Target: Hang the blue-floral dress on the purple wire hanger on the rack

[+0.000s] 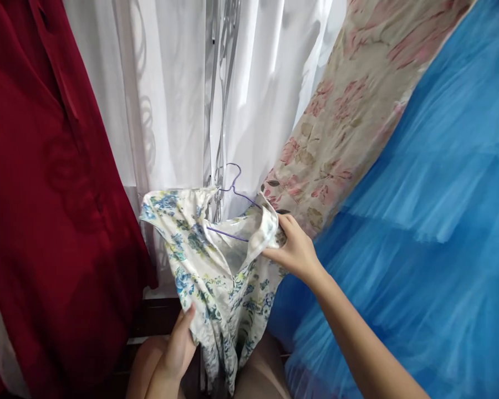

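Nearest, approx. 7 o'clock: L hand (178,350) pinches the side edge of the flowered top (193,260), thumb in front, fingers hidden behind; prob. b/c that keeps the front spread & flat. Legs (147,357) at 6–7, w/ the top's lower end hanging betw. them. The top itself runs from just L of centre down to 6, neckline gaping upward.

At 4 o'clock, R hand (297,248) pinches the shoulder/collar edge, thumb below, prob. to steady that side around the purple hanger (233,189). Can't tell if it grips the hanger too; cloth covers that end. Hanger sits inside the neck opening, hook up twd. 12, no rail visible at it.

Further out: red gown (58,221) at 9; blue skirt (419,249) at 3, close behind R forearm, crowding that side; beige floral cloth (336,138) at 2, partly covered by blue. Farthest, 11–12: ribbons (219,83) against white curtain (174,100).
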The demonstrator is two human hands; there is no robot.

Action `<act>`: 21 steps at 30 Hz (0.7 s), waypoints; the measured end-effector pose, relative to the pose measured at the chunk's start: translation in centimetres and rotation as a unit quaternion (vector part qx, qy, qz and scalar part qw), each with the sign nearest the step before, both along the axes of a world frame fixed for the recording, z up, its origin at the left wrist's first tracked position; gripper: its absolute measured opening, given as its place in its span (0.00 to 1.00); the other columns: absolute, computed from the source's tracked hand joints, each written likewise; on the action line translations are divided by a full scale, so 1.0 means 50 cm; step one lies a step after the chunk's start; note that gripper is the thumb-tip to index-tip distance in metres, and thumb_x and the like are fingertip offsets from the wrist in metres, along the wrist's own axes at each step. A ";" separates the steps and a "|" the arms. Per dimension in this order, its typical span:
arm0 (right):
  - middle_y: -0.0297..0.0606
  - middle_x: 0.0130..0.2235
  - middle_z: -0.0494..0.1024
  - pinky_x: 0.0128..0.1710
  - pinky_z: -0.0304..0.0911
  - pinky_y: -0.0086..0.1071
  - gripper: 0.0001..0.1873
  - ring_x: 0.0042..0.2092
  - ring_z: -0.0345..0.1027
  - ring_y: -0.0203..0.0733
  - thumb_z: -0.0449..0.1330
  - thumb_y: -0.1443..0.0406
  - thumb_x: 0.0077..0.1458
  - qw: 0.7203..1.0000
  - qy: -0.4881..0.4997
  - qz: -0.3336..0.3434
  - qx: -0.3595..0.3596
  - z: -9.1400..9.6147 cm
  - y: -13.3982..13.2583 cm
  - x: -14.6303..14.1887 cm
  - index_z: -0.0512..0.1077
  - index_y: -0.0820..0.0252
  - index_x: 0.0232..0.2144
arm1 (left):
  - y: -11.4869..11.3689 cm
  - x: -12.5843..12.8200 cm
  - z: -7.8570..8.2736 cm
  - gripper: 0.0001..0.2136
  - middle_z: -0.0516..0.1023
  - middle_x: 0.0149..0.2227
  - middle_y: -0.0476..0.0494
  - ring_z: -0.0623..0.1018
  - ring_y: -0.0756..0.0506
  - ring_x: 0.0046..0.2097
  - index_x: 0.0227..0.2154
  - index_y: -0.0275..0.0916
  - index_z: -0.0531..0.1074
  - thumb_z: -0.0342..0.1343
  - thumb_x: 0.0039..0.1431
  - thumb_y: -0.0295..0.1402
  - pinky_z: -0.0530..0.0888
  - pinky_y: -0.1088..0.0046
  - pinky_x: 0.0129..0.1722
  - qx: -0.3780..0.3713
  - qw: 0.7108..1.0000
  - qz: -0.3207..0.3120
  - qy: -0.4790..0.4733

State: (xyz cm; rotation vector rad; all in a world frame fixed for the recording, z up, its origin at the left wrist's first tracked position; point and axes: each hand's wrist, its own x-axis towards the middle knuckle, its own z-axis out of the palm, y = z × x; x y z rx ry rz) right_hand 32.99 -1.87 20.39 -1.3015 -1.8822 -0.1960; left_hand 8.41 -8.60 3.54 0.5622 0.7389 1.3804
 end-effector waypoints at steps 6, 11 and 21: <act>0.42 0.53 0.72 0.48 0.65 0.40 0.44 0.51 0.70 0.55 0.66 0.64 0.38 0.993 -0.051 0.106 -0.023 0.034 -0.010 -0.002 0.60 0.56 0.59 | -0.002 0.027 -0.013 0.32 0.79 0.51 0.37 0.73 0.32 0.59 0.53 0.39 0.73 0.71 0.42 0.39 0.66 0.54 0.62 -0.017 0.999 0.008 0.041; 0.48 0.58 0.69 0.53 0.64 0.45 0.43 0.56 0.66 0.58 0.64 0.66 0.42 0.978 -0.109 0.170 -0.052 0.006 -0.018 0.009 0.57 0.57 0.62 | -0.006 0.046 -0.077 0.29 0.81 0.46 0.37 0.73 0.31 0.58 0.47 0.39 0.76 0.71 0.37 0.35 0.66 0.55 0.62 -0.044 0.994 0.003 0.096; 0.42 0.70 0.53 0.68 0.40 0.54 0.37 0.70 0.43 0.53 0.57 0.65 0.59 0.924 -0.052 0.356 -0.127 -0.160 -0.097 -0.147 0.52 0.51 0.68 | -0.032 0.059 -0.133 0.29 0.77 0.53 0.38 0.65 0.32 0.65 0.47 0.41 0.76 0.70 0.38 0.39 0.61 0.58 0.65 -0.028 0.987 0.004 0.158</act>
